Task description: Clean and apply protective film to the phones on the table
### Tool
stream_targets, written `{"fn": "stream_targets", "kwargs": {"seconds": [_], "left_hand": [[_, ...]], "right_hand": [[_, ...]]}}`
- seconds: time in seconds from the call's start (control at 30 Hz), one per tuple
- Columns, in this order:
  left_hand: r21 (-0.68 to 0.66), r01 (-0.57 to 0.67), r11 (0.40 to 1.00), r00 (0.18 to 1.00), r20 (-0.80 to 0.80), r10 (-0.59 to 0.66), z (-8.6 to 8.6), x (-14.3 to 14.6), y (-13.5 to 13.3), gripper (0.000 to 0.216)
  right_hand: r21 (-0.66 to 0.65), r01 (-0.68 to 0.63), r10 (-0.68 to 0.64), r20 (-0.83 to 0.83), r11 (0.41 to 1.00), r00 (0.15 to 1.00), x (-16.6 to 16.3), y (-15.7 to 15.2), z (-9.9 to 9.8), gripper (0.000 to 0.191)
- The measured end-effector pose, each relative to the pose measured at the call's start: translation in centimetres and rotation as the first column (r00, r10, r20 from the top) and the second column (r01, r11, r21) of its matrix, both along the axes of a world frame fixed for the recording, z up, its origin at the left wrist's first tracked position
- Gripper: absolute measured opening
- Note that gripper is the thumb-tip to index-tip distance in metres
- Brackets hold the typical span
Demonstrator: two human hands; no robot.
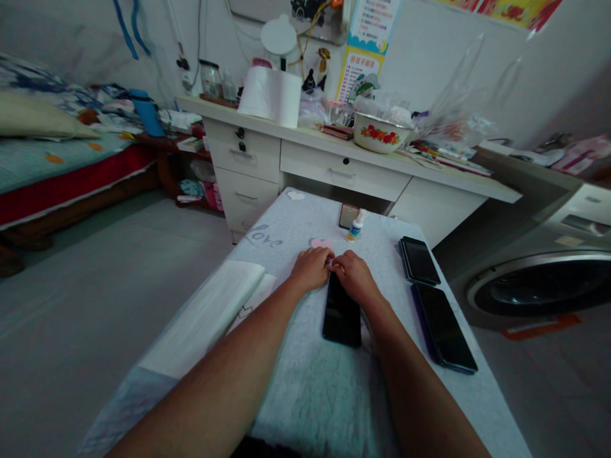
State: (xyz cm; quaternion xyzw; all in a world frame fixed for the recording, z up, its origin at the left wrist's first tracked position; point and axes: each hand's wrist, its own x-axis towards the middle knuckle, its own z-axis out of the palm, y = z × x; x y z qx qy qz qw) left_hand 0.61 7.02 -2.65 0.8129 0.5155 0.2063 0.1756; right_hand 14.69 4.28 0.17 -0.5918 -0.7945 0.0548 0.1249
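A black phone (342,313) lies screen up on the cloth-covered table (296,407). At its far end my left hand (312,267) and my right hand (354,273) meet, fingertips pinched together. Something small and pale shows between the fingers, too small to name. My right hand partly covers the phone's upper right side, and the left one is by its upper left corner. Just beyond the hands stands a small white spray bottle (356,226) with a blue and yellow label. Behind it lies another phone (348,216).
On the right side of the table lie a stack of phones (420,259) and, nearer, another dark phone stack (443,327). White folded sheets (210,318) lie along the left edge. Beyond stands a white desk (341,172) with a flowered bowl (379,133); a washing machine (539,254) is at right.
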Motion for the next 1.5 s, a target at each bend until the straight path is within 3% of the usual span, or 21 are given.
{"fn": "stream_targets", "kwargs": {"seconds": [0.37,0.83,1.13,1.5], "left_hand": [[0.023,-0.001,1.000,1.000,-0.013,0.001,-0.3,0.0,0.1,0.026],[0.045,0.030,0.999,0.999,-0.040,-0.029,-0.5,0.0,0.2,0.021],[0.053,0.030,0.998,0.998,-0.057,-0.027,-0.4,-0.1,0.2,0.022],[0.040,0.036,0.999,0.999,-0.010,-0.036,-0.6,0.0,0.3,0.021]], "right_hand": [[0.023,0.108,-0.108,0.030,0.994,0.994,0.0,0.4,-0.3,0.023],[-0.034,-0.094,0.092,-0.043,0.995,0.995,0.8,-1.0,0.5,0.016],[0.024,0.027,-0.026,-0.041,0.999,0.999,0.1,-0.1,-0.4,0.020],[-0.055,-0.160,0.153,-0.107,0.986,0.982,0.5,-1.4,0.7,0.014]]}}
